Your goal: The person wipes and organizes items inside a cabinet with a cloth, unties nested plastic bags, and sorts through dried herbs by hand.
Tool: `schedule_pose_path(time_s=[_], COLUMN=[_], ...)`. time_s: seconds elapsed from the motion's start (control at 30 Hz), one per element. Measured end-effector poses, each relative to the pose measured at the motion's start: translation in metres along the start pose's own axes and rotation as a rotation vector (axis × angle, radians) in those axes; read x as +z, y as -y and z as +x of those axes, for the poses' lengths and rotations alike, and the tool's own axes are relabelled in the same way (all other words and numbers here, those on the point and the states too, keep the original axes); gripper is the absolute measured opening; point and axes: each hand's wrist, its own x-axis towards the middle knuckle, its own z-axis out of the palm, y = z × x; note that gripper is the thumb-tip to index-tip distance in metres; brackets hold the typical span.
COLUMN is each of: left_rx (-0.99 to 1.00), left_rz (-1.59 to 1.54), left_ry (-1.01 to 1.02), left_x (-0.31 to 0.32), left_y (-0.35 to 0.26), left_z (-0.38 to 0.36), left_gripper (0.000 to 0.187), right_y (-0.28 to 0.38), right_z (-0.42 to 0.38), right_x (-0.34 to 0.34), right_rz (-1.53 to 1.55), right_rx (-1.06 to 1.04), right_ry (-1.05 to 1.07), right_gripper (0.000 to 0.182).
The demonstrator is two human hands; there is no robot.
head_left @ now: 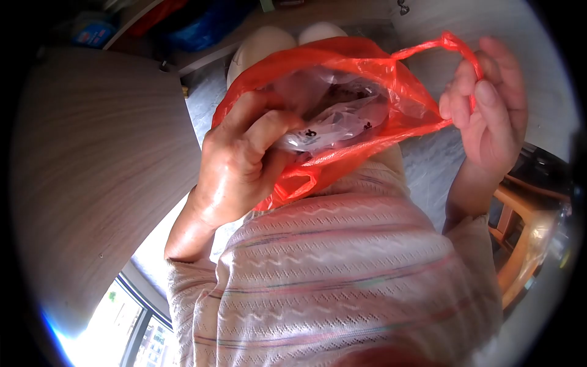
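Note:
A red plastic bag hangs with its mouth wide between my two hands, in front of my body. In it lies a crumpled clear plastic bag with small dark printed marks; something dark shows behind it, which I cannot make out. My left hand is at the left side of the mouth, its bent fingers closed on the edge of the clear plastic bag. At the right, my right hand is closed around a twisted handle of the red bag, pulling that side up and outward.
To the left stands a wooden cabinet door. A shelf at the top holds a blue plastic bag. A wooden stool is at the right, and a window is at the lower left.

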Motion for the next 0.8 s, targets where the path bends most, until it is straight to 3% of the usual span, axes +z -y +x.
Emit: schedule_pose_path(time_s=[0.1,0.17,0.27,0.37,0.4,0.47,0.53,0.6,0.67,0.8], left_rx=[0.016,0.069,0.142,0.176,0.089,-0.045,-0.036,0.016,0.028,0.083], left_rz=[-0.072,-0.091,-0.138,-0.088,-0.18,-0.2,-0.108,0.011,0.082,0.218], left_ry=[0.039,0.05,0.071,0.031,0.108,0.17,0.022,-0.029,-0.008,0.088], left_x=[0.002,0.005,0.01,0.01,0.007,-0.002,-0.002,-0.009,-0.013,-0.029], left_y=[-0.002,-0.005,-0.008,-0.01,-0.009,-0.006,0.0,0.009,0.005,0.009], left_z=[-0.003,-0.003,-0.003,-0.002,-0.004,-0.009,-0.02,-0.031,-0.033,-0.042], left_gripper=[0.038,0.042,0.05,0.052,0.057,0.065,0.057,0.051,0.039,0.028], right_y=[0.001,0.005,0.027,0.022,0.014,-0.009,-0.04,-0.044,-0.049,-0.058], right_z=[0.002,0.004,0.011,0.023,0.026,0.026,0.021,0.022,0.026,0.04], right_x=[0.003,0.001,0.016,0.048,0.062,0.084,0.092,0.086,0.076,0.067], right_rz=[-0.104,-0.466,-0.598,-0.448,-0.385,-0.501,-0.789,-0.825,-0.895,-0.886], right_rx=[-0.013,-0.066,-0.216,-0.178,-0.129,-0.078,-0.063,0.129,0.137,-0.06], right_ry=[-0.032,-0.08,-0.061,0.245,0.386,0.5,0.483,0.573,0.627,0.424], right_gripper=[0.043,0.041,0.039,0.046,0.051,0.063,0.072,0.067,0.056,0.027])
